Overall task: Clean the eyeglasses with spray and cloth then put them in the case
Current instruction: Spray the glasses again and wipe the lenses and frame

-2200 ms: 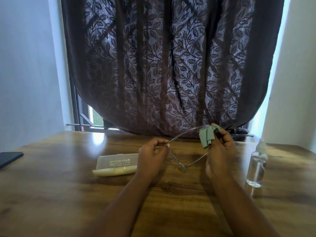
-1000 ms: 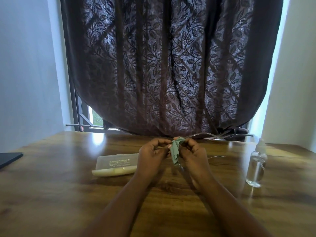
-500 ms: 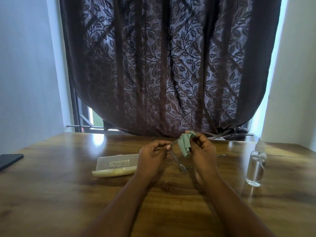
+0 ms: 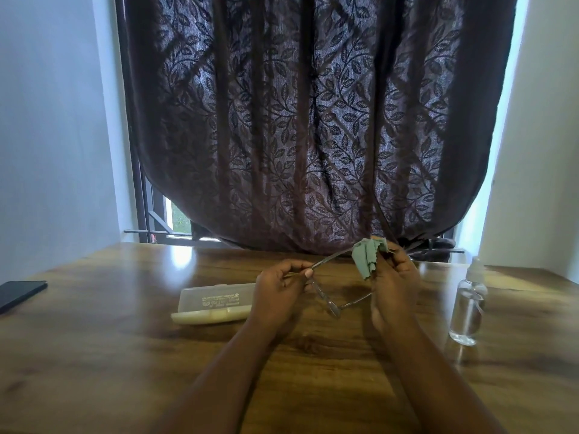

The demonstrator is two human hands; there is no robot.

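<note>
L hand pinches the eyeglasses at mid-frame, R hand grips green cloth round a temple arm running up-right, case just left on bench.

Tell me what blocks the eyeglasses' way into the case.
The case lies shut, its lid down, so the eyeglasses cannot enter. The left hand sits between them; nothing else on the table intervenes.

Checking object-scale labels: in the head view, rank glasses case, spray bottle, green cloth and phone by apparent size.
1. glasses case, largest.
2. spray bottle.
3. green cloth, bunched in the right hand, so its full size is hidden.
Unranked: phone, cut off by the frame's left edge.
</note>
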